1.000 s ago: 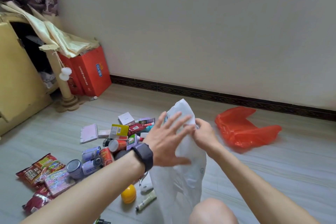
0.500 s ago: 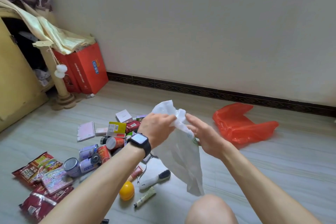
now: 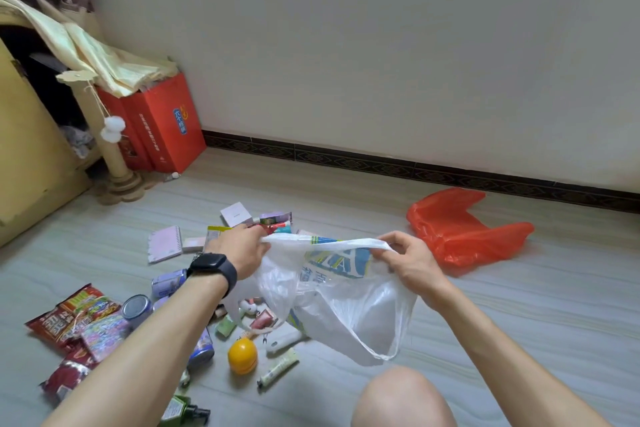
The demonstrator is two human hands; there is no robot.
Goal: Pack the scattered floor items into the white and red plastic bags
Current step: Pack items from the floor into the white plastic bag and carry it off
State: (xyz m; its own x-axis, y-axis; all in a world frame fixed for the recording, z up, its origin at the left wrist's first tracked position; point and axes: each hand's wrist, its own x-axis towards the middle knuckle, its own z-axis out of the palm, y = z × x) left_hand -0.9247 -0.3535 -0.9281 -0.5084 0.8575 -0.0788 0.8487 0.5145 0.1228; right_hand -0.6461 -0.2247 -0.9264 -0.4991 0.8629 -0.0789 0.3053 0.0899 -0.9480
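Now, the white plastic bag (image 3: 360, 315) is hanging in the air at mid-frame, above the floor (image 3: 519, 305), with its rim being stretched into a taut band between the two hands. The left hand (image 3: 242, 250), a black smartwatch (image 3: 213, 265) on its wrist, is pinching the rim's left end with curled fingers. The right hand (image 3: 408, 263) is pinching the right end between thumb and fingertips. Both forearms are reaching in from the bottom edge, and a bare knee (image 3: 401, 399) is poking up just below the bag. Blue and green print is showing through the thin film. The bag's lower left part is hanging in front of the pile of scattered items, blurring a few of them. Lying just beside it are a yellow egg-shaped container (image 3: 242, 355) and a small tube (image 3: 278, 367). Further left are red snack packets (image 3: 74, 315), a silver-topped can (image 3: 136, 308) and a pink notebook (image 3: 165, 243). The red plastic bag (image 3: 460, 232) is lying crumpled on the floor to the right, well apart, near the wall's dark skirting.
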